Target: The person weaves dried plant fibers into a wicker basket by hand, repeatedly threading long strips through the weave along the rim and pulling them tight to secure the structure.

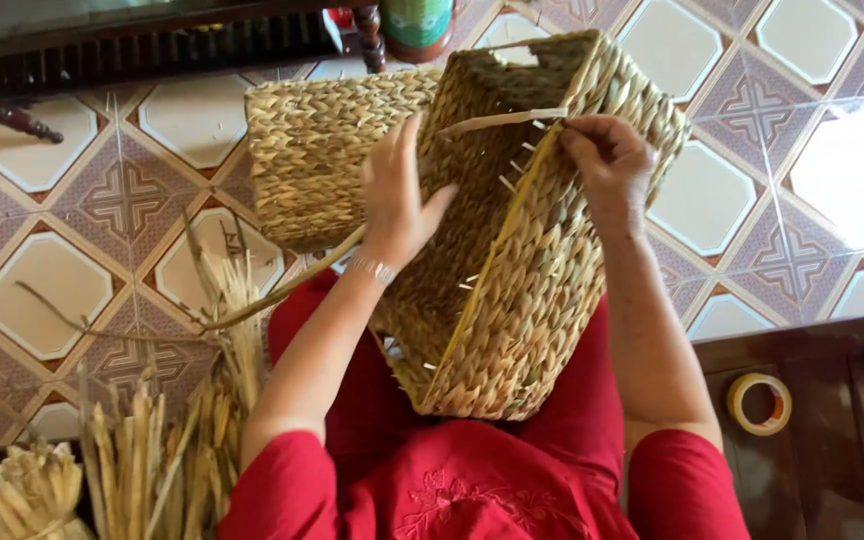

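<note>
Two hands on woven basket (512, 290): left hand (397, 195) flat, released; right hand (607, 160) pinching straw strand (504, 121).

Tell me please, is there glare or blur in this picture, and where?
Head view: strong glare washes out the floor tiles at the right edge; the woven basket, left hand and right hand are evenly lit and fairly sharp; the straw bundle at lower left looks slightly soft.
</note>
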